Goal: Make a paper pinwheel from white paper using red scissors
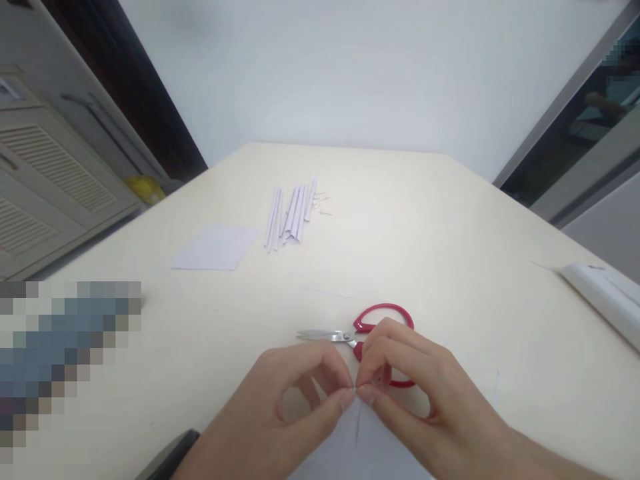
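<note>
My left hand (pixel 305 393) and my right hand (pixel 415 373) meet at the fingertips near the front of the table. Each pinches thumb against forefinger. Whatever they hold between them is tiny, with only a pale speck showing. Just below the fingertips runs a thin dark line, over a white paper sheet (pixel 365 453) that the hands partly cover. Scissors (pixel 325 335) with red handles lie right beyond the fingers, blades pointing left. My right hand hides part of their handles.
Several rolled paper tubes (pixel 295 212) lie farther back, with small thin bits (pixel 323 200) beside them. Left of the tubes is a square of paper (pixel 215 248). A thin strip (pixel 327 292) lies beyond the scissors. A white object (pixel 600 293) rests at the right edge; a dark object (pixel 173 457) is by my left wrist.
</note>
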`<state>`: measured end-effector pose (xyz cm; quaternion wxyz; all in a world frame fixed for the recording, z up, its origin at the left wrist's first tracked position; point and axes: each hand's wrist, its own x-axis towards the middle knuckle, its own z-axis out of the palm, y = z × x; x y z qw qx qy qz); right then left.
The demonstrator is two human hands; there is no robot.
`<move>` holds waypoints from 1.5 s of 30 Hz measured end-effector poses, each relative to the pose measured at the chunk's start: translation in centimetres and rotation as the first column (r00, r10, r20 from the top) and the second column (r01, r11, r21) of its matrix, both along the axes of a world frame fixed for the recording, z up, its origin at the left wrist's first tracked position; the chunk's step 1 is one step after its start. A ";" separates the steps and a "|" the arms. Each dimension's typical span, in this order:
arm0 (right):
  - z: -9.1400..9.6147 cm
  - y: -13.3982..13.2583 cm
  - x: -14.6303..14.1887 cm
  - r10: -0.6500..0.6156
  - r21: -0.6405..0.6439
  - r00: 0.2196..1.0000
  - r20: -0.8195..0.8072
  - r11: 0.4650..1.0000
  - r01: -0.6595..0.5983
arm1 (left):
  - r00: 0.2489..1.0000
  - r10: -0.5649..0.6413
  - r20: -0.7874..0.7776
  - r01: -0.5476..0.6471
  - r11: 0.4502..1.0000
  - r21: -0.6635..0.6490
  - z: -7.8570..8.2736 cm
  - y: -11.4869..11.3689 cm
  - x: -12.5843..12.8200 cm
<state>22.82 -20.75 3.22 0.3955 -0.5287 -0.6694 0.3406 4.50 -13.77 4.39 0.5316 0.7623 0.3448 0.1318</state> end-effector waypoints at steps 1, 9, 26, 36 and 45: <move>0.0 -0.1 0.0 0.003 0.005 1.000 0.003 1.000 -0.003 | 1.000 0.003 0.006 -0.003 1.000 -0.010 0.0 0.1 0.0; -0.2 -0.2 0.0 0.008 0.027 1.000 0.010 1.000 -0.008 | 1.000 0.000 -0.032 0.001 1.000 0.016 -0.3 0.2 -0.2; -0.2 -0.4 -0.2 0.009 0.023 0.999 0.041 1.000 -0.010 | 1.000 0.018 -0.025 -0.016 0.998 0.064 -0.5 0.1 -0.1; 0.2 -0.3 -0.2 -0.006 0.047 1.000 0.026 0.999 0.005 | 0.976 0.009 0.219 0.056 0.956 -0.289 -0.9 1.1 0.0; 0.2 -0.4 -0.5 -0.011 0.041 0.998 -0.055 0.999 0.013 | 0.971 0.132 0.198 0.035 0.742 -0.670 -1.1 1.0 0.1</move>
